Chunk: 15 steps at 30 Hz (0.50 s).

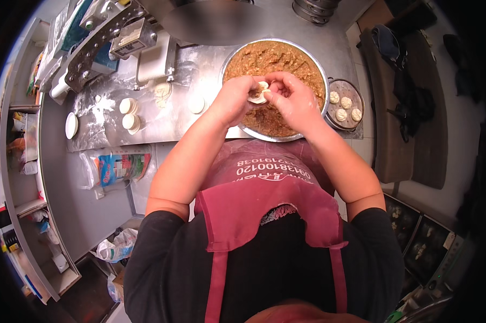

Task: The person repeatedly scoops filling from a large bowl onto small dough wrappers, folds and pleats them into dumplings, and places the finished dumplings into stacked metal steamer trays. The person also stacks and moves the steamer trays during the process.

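My left hand cups a round dough wrapper with brown filling in its middle. At the wrapper's right edge, the thumb and fingers of my right hand pinch the dough. Both hands are above a large metal bowl, which holds a chunky orange-brown filling. To the bowl's right sits a round steamer tray with several pleated buns on it. A small pile of dough rounds lies left of the bowl, partly behind my left forearm.
The floured metal table carries two stacks of dough rounds and a white dish near its left end. A dough machine stands at back left. Stacked steamers are at the back. Shelves line the left.
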### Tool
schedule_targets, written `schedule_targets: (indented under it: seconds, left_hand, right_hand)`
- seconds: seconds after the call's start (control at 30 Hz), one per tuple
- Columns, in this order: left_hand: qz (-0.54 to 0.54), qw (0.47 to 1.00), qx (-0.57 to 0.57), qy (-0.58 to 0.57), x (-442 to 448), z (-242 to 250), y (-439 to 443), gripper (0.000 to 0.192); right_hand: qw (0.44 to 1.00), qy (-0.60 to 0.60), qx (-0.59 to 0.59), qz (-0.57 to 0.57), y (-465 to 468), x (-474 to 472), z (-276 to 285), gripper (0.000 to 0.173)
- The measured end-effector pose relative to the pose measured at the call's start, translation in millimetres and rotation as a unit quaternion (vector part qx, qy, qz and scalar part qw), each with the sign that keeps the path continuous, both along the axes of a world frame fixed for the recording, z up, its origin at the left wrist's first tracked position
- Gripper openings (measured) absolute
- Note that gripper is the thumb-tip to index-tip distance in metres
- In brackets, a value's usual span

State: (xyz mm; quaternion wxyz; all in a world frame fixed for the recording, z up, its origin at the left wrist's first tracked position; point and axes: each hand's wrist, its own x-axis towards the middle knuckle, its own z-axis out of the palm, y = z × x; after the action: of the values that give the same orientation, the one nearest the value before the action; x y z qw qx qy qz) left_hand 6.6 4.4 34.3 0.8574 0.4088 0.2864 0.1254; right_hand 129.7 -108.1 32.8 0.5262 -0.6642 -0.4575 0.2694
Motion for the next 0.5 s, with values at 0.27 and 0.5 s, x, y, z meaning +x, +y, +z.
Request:
schedule_targets:
  seconds: [0.27, 0.5]
  left_hand:
    - [0.146, 0.987, 0.052, -0.038, 2, -16, -30, 0.039]
    - [0.134, 0.979, 0.152, -0.004, -4, -14, -27, 0.039]
  right_hand:
    - [0.996, -0.038, 0.016, -0.081, -2, -12, -9, 0.013]
    - [0.99, 0.138, -0.026, -0.008, -1, -6, 7, 0.01]
